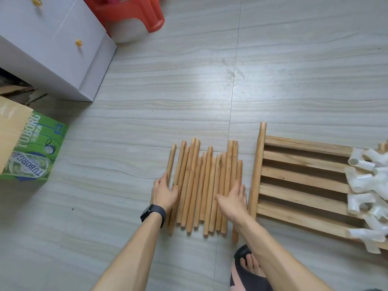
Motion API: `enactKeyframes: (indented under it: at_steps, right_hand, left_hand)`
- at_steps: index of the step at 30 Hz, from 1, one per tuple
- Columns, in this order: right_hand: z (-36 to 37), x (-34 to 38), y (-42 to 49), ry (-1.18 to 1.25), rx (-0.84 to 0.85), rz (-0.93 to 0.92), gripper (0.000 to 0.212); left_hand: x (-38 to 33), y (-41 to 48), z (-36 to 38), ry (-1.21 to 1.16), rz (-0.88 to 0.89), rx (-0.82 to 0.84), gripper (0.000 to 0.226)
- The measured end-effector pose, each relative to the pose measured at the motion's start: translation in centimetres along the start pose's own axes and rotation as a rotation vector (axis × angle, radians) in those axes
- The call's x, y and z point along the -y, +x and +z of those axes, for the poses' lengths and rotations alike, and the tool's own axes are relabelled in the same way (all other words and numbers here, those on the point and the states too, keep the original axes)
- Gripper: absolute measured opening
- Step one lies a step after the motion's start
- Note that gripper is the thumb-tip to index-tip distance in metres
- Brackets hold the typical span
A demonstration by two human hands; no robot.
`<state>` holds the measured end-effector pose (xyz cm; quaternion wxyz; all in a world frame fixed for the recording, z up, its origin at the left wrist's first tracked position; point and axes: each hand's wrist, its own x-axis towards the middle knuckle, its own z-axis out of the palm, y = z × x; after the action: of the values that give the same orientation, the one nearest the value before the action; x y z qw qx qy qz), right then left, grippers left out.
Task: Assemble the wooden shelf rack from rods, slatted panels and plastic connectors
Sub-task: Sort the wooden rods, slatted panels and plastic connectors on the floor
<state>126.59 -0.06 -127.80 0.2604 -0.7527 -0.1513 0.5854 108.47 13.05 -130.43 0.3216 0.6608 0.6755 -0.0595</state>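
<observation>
— Rods (201,185) are where you stand: a loose row of them, side by side with uneven ends, on the floor (273,80) toward its near edge. As far as I can judge, nothing is joined yet.

— Agreed. Starting from the left: the green cardboard box (31,148) sits at the floor's left edge. The white cabinet (52,49) and red stool (130,13) stand in the far left corner, all well apart from your work. Next is your left hand (165,192), with a watch (153,213) on the wrist. Its fingers are straight and pressed against the outermost rods on the row's left side, and it grips nothing.

— Your right hand (233,198) lies flat on the right part of the row, fingers straight, also holding nothing. My guess is you're squaring up the row between your palms, or counting.

— Just right of that hand, one longer rod (257,171) lies along the left edge of the slatted panel (302,177), which is flat on the floor. I cannot tell whether more panels are stacked under it.

— On the panel's right end sits a heap of white plastic connectors (367,179), and I see no rod in any of them. So your parts are laid out, and all the assembly is left: rods into connectors, panels onto the frames, and the tiers stacked.
</observation>
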Motion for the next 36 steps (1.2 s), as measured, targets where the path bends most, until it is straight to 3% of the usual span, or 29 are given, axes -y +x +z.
enactKeyframes:
  at_steps: [6, 11, 16, 20, 25, 28, 32, 36]
  right_hand:
    - [0.3, -0.5, 0.0, -0.092, -0.011, -0.032, 0.088]
    - [0.2, -1.4, -0.3, -0.273, 0.049, -0.081, 0.093]
    - [1.0, -0.7, 0.1, -0.507, 0.148, -0.178, 0.093]
    - [1.9, -0.5, 0.5, -0.795, 0.169, -0.283, 0.092]
    - [1.8, -0.3, 0.4, -0.965, 0.083, -0.347, 0.101]
    - [1.7, -0.7, 0.5, -1.081, 0.101, -0.342, 0.102]
    - [1.8, -0.9, 0.8, -1.119, 0.127, -0.347, 0.101]
    - [0.1, 0.8, 0.2, -1.018, 0.122, -0.428, 0.084]
  left_hand:
    - [-0.4, -1.8, 3.1, 0.116, 0.054, -0.018, 0.063]
    - [-0.8, -2.8, 5.2, 0.233, -0.015, 0.083, 0.084]
    - [-0.5, -2.6, 5.2, 0.203, -0.095, 0.067, 0.104]
    - [-0.1, -1.8, 4.4, 0.203, -0.121, 0.072, 0.106]
    - [-0.4, -2.1, 4.6, 0.204, -0.078, 0.031, 0.102]
    - [-0.8, -2.1, 4.8, 0.257, -0.04, 0.092, 0.101]
    - [-1.1, -1.9, 4.5, 0.304, -0.05, 0.116, 0.104]
    - [-2.0, -2.2, 3.7, 0.344, 0.0, 0.098, 0.099]
